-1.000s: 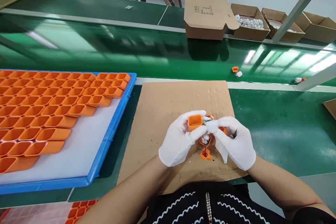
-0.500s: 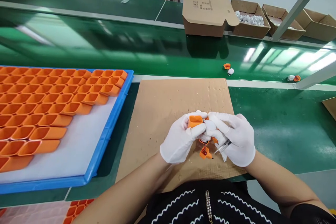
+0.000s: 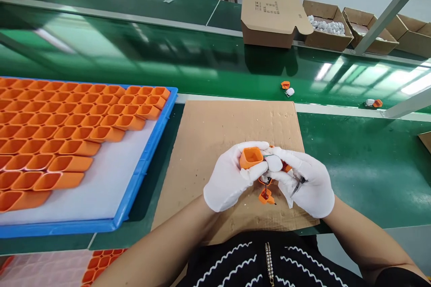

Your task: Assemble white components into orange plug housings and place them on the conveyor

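Note:
Both hands wear white gloves and meet above the cardboard sheet point(image 3: 208, 143). My left hand point(image 3: 230, 177) is closed on an orange cup-shaped part point(image 3: 251, 158), its opening facing up. A rounded white piece point(image 3: 274, 163) sits between the fingertips of both hands. My right hand point(image 3: 311, 184) has its fingers closed round an orange-red part point(image 3: 286, 167), partly covered, and a thin metal tool point(image 3: 297, 185) lies across its palm. Just below the hands, another small orange part point(image 3: 266, 196) with dark wire shows on the cardboard.
On the left, a blue-rimmed tray point(image 3: 144, 157) holds rows of orange cups. Small orange-and-white pieces point(image 3: 289, 92) lie on the green belt point(image 3: 202, 76), with another pair point(image 3: 373, 103) farther right. Cardboard boxes point(image 3: 267, 38) line the back; a slanted metal post point(image 3: 392, 9) stands right.
The rounded white piece between the hands shows more plainly, and the orange-red part at my right fingers has come into view. On the belt, the orange-and-white pieces have moved slightly left against its edge.

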